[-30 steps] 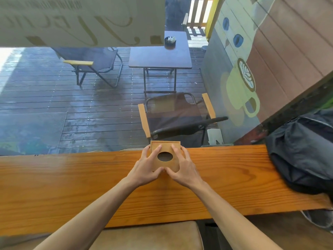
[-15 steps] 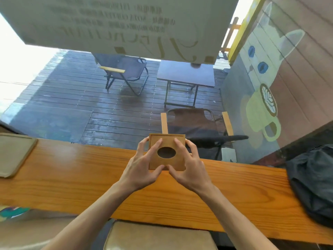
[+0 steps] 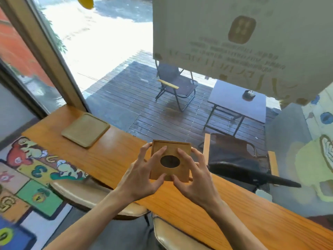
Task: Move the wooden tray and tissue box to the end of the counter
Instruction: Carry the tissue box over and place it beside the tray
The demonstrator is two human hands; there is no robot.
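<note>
A big window fills the far side of the room, and a pale sign with faint writing hangs on the glass at the top right. Outside is a dark wet deck with a folding chair and a small table. A long orange wood counter runs along the window from the far left to the near right. Its left end sits by the window frame. The floor on the left is painted with bright cartoon shapes and numbers. Two tan stools stand under the near edge of the counter. Another chair with wood arms sits just behind the glass, past the counter. The tray is flat, pale brown and has round corners. It lies on the counter near the left end, well apart from the hands. Nothing sits on the counter between the tray and the hands. The box is a small square of brown wood with a dark oval hole in its top. It is held above the middle of the counter, tilted a bit. The left hand grips its left side and the right hand grips its right side. The fingers of both hands are spread and curl over the top and edges, and the thumbs press the near edge.
</note>
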